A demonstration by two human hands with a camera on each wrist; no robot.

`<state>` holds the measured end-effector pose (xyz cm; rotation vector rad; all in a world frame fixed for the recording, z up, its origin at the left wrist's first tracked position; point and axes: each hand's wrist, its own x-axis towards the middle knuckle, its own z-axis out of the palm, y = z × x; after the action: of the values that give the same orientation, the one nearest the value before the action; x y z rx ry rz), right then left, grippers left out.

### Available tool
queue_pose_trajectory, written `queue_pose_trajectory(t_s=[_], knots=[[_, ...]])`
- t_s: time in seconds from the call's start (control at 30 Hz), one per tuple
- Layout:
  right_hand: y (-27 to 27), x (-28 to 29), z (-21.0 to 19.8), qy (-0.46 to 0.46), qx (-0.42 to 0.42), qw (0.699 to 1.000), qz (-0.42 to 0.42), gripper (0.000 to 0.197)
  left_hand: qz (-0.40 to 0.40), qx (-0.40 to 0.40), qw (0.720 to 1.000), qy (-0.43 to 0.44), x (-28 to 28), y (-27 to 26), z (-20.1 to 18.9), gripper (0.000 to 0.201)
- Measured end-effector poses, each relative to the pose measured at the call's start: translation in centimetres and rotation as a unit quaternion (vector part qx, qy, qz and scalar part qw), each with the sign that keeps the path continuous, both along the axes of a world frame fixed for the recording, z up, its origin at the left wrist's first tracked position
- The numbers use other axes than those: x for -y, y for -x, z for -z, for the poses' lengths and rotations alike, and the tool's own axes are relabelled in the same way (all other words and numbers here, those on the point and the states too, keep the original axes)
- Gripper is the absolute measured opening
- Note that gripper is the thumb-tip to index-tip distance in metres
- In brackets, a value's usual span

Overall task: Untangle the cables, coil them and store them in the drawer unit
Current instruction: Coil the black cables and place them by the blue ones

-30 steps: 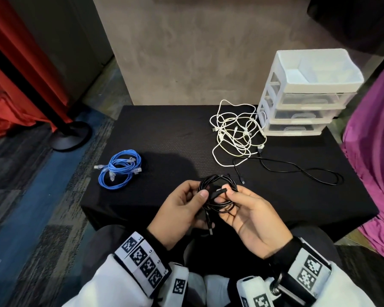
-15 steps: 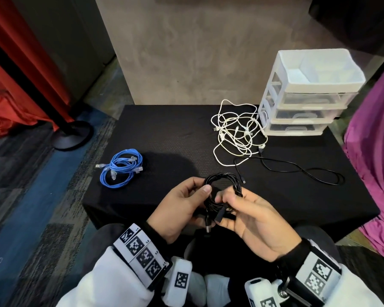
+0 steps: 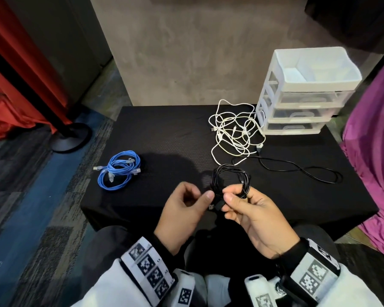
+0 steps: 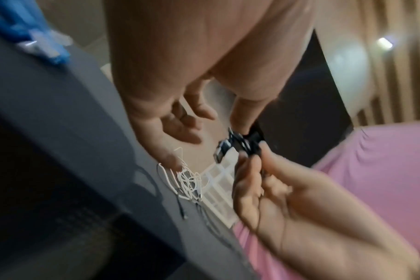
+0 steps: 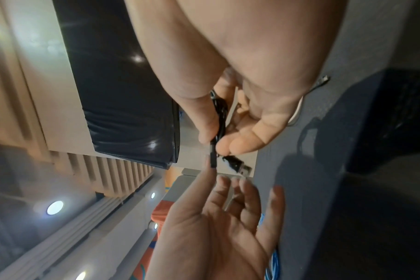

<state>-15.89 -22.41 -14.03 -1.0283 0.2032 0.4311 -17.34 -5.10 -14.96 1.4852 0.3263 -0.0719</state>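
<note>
A black cable coil (image 3: 228, 180) hangs over the near part of the black table (image 3: 164, 134), pinched between the thumb and fingers of my right hand (image 3: 233, 196). Its USB plug (image 5: 240, 165) sticks out below the right hand's fingertips. My left hand (image 3: 200, 196) is beside it with relaxed, spread fingers, and only its thumb tip touches the coil. A coiled blue cable (image 3: 120, 171) lies at the table's left. A tangle of white cables (image 3: 235, 131) and a loose black cable (image 3: 297, 171) lie in front of the white drawer unit (image 3: 302, 100).
The drawer unit stands at the table's back right corner, its three clear drawers pushed in under an open top tray. Purple cloth (image 3: 375, 151) hangs right of the table. A round stand base (image 3: 71, 138) and red curtain are on the floor to the left.
My left hand has let go of the black coil and opened its fingers. The right hand keeps its pinch and has lifted the coil slightly.
</note>
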Motion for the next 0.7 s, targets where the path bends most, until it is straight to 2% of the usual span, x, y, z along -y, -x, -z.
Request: queue_pose_trajectory(t_s=[0.07,0.17,0.4,0.57,0.7], knots=[[-0.1,0.1,0.3,0.006,0.006,1.0,0.004,0.017,0.03,-0.012,0.999,-0.01,0.4,0.6,0.5,0.026],[-0.1,0.0,0.6,0.022,0.011,1.0,-0.012,0.017,0.05,-0.073,0.992,0.085,0.6,0.9,0.2,0.02],[-0.2,0.0,1.0,0.038,0.014,0.999,-0.016,0.017,0.032,-0.118,0.982,0.141,0.6,0.7,-0.1,0.013],[-0.1,-0.2,1.6,0.019,-0.01,1.0,-0.005,0.015,0.037,-0.11,0.988,0.099,0.6,0.4,0.1,0.014],[0.0,-0.9,2.3,0.002,-0.033,0.999,0.034,0.023,0.033,-0.097,0.994,0.033,0.9,0.1,0.4,0.017]])
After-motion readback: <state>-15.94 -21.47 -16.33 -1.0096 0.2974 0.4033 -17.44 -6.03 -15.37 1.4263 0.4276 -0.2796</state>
